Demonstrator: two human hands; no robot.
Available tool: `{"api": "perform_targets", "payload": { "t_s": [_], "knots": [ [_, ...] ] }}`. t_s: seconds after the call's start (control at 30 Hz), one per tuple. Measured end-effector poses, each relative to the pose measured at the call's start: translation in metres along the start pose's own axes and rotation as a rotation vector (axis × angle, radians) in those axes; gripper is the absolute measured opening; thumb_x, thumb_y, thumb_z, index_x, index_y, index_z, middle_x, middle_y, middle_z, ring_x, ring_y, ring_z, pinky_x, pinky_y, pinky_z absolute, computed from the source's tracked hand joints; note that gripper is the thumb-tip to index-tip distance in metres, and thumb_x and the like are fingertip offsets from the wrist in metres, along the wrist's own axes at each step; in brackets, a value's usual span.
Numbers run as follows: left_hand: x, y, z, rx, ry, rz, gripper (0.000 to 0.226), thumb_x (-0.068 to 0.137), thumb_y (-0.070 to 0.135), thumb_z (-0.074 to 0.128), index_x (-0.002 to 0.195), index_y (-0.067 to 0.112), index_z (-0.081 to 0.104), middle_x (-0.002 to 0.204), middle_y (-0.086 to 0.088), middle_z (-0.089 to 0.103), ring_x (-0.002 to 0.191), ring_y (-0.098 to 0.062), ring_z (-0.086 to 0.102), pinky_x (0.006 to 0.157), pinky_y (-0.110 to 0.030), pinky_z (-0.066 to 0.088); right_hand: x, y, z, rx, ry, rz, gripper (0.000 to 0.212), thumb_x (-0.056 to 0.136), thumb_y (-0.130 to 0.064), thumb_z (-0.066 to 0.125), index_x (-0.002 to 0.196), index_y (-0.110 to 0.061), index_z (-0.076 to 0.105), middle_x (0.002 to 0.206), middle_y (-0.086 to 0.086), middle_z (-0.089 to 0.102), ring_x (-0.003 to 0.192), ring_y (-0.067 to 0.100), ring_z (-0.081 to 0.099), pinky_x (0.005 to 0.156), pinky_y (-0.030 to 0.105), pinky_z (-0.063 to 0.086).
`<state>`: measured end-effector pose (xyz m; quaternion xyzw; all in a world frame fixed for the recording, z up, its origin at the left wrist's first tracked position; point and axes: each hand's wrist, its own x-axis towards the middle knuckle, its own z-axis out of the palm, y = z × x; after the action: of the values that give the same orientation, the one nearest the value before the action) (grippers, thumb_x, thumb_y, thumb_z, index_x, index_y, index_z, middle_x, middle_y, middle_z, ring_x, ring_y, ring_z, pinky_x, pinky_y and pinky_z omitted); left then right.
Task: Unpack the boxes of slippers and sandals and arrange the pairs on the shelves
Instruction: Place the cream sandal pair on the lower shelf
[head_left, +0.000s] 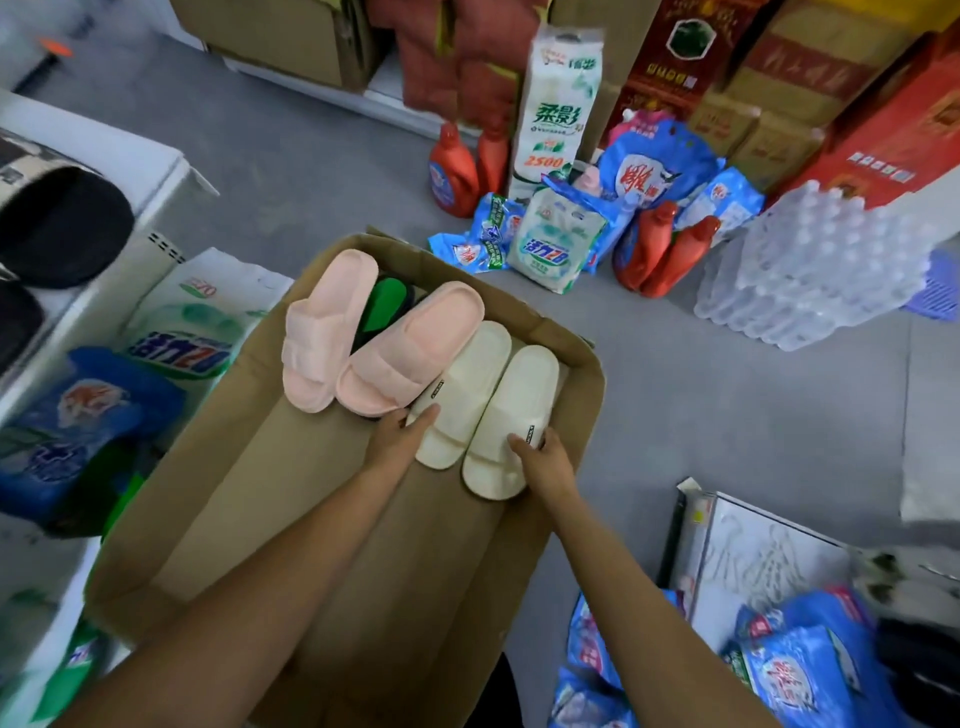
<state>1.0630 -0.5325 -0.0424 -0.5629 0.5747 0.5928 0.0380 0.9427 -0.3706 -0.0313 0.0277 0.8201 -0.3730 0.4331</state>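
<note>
Two bare forearms reach forward over an open cardboard box (218, 467) lying on a grey floor. Left hand (397, 434): fingers fairly straight, tips resting on the toe end of the left cream slipper (465, 397); not curled round it. Right hand (540, 460): thumb and fingers pinching the strap edge of the right cream slipper (511, 423), close to a small dark label tab.

Cream pair: smooth, one broad strap each, thick sole, lying side by side and touching, toes toward the person, on the flat brown cardboard inside the box, toward its right wall.

Just beyond and to the left, pink slippers (358, 338): same slide shape, softer ribbed-looking strap, the two angled apart at the heels, the nearer one touching the left cream slipper. Between and under the pink pair, a green slipper (387, 306) shows, with something dark beside it; details cannot be made out.

Left of the box: blue and white detergent bags (93, 410) on a low white shelf (156, 156), dark footwear above. Far side of the floor: red bottles (452, 169), a tall tissue pack (556, 114), shrink-wrapped water bottles (810, 265), red cartons (883, 135).
</note>
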Motion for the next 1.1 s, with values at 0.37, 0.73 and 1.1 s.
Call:
{"api": "perform_targets", "payload": {
  "t_s": [0.37, 0.73, 1.1],
  "knots": [
    [0.008, -0.003, -0.007, -0.277, -0.024, -0.082, 0.067, 0.082, 0.059, 0.072, 0.134, 0.019, 0.062, 0.134, 0.004, 0.065, 0.124, -0.017, 0.059, 0.112, -0.04, 0.044, -0.005, 0.011, 0.012, 0.171, 0.207, -0.093, 0.065, 0.079, -0.042, 0.073, 0.137, -0.022, 0.05, 0.128, 0.005, 0.045, 0.114, 0.022, 0.055, 0.104, 0.05, 0.047],
    [-0.025, 0.013, -0.015, -0.399, -0.115, -0.11, 0.047, 0.088, 0.052, 0.07, 0.125, 0.024, 0.065, 0.116, 0.004, 0.073, 0.1, -0.011, 0.069, 0.075, -0.025, 0.052, -0.039, -0.005, -0.019, 0.582, 0.026, -0.098, 0.056, 0.082, -0.028, 0.08, 0.132, -0.021, 0.056, 0.119, 0.004, 0.071, 0.102, 0.023, 0.072, 0.087, 0.046, 0.059],
    [-0.157, 0.063, -0.069, -0.426, -0.232, 0.222, 0.079, 0.07, 0.064, 0.08, 0.139, 0.036, 0.052, 0.13, 0.01, 0.067, 0.118, -0.017, 0.064, 0.103, -0.044, 0.052, -0.176, -0.047, -0.058, 0.64, 0.01, -0.296, 0.102, 0.056, -0.046, 0.093, 0.141, -0.015, 0.046, 0.121, 0.011, 0.07, 0.107, 0.028, 0.07, 0.094, 0.051, 0.055]
  ]
}}
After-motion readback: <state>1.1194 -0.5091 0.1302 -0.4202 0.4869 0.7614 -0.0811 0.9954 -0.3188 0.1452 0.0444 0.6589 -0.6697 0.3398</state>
